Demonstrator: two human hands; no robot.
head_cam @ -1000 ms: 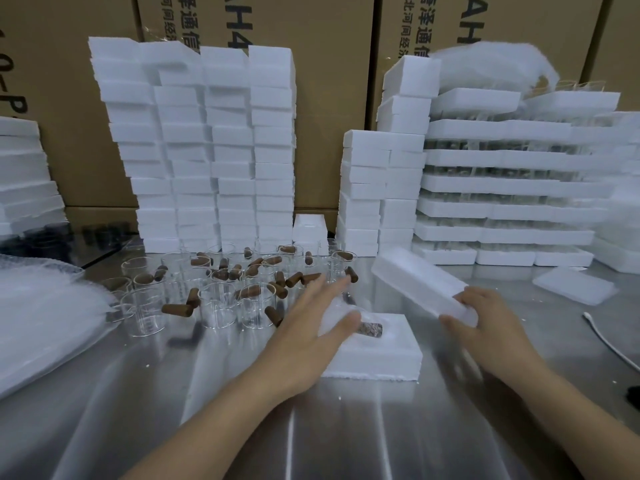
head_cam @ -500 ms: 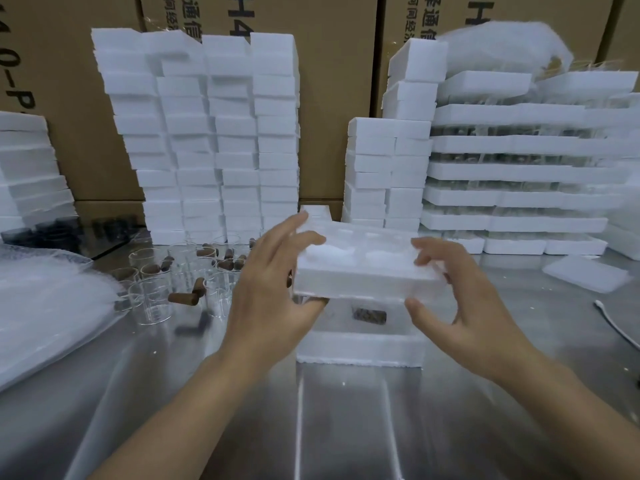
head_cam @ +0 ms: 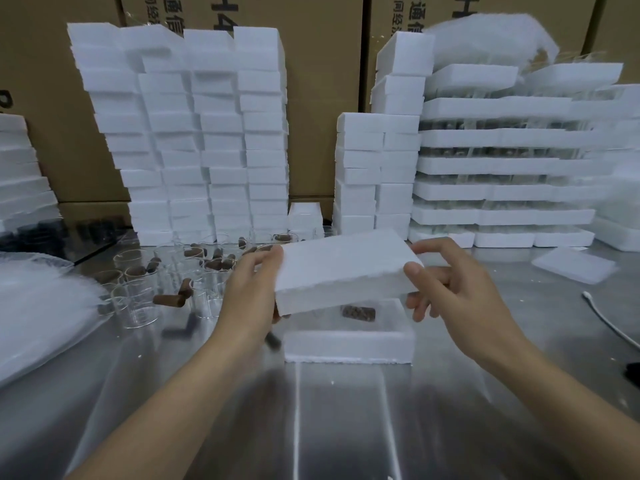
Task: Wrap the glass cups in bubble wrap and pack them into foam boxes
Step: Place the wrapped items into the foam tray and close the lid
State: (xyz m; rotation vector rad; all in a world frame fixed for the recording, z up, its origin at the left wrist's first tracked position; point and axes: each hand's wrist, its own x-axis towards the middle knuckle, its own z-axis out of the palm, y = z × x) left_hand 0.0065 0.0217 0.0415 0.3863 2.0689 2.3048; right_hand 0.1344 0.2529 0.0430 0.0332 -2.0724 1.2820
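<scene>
As its long axis is running left-right, fingers (head_cam: 433, 245) of left hand (head_cam: 249, 296) and right hand (head_cam: 464, 296) are pinching the foam lid (head_cam: 346, 268) endwise.

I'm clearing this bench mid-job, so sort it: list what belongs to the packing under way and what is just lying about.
In the job: left hand and right hand, gripping the foam lid; open foam box beneath it; glass cups; bubble wrap; stacked foam boxes.
Lying about: white cable; flat foam piece at right; cardboard cartons behind.
</scene>
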